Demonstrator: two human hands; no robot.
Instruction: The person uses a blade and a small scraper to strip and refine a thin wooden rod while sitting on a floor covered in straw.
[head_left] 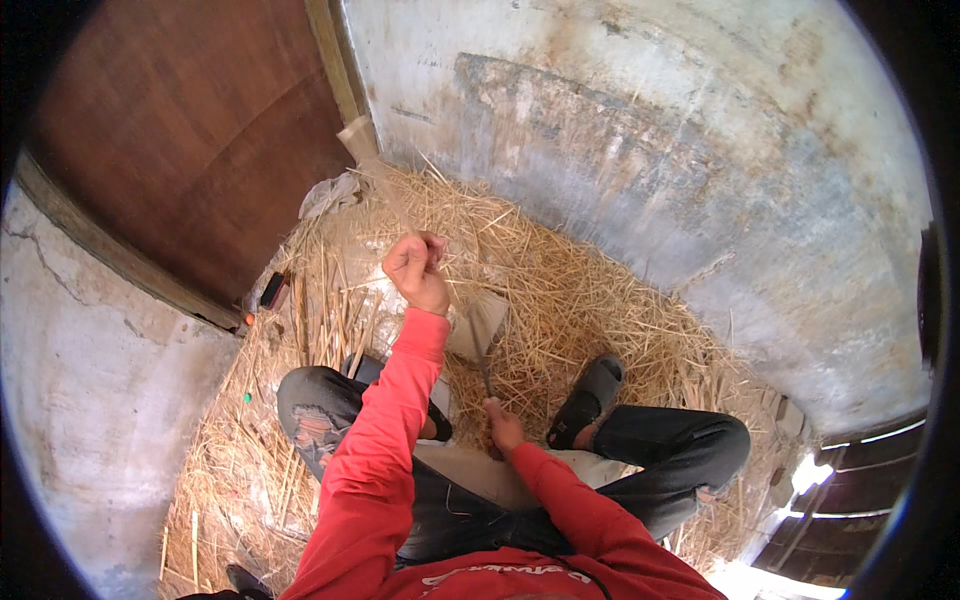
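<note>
Straw (560,290) underlies both hands (415,268), the right (506,428) seemingly gripping a rod (481,352).

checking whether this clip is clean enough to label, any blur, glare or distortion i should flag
Head view: the pale tool beyond the left hand is smeared, probably by motion; head view: glare washes out gaps around the dark slatted panel at lower right; head view: fisheye distortion curves the brown door, with black corners around the picture.
</note>
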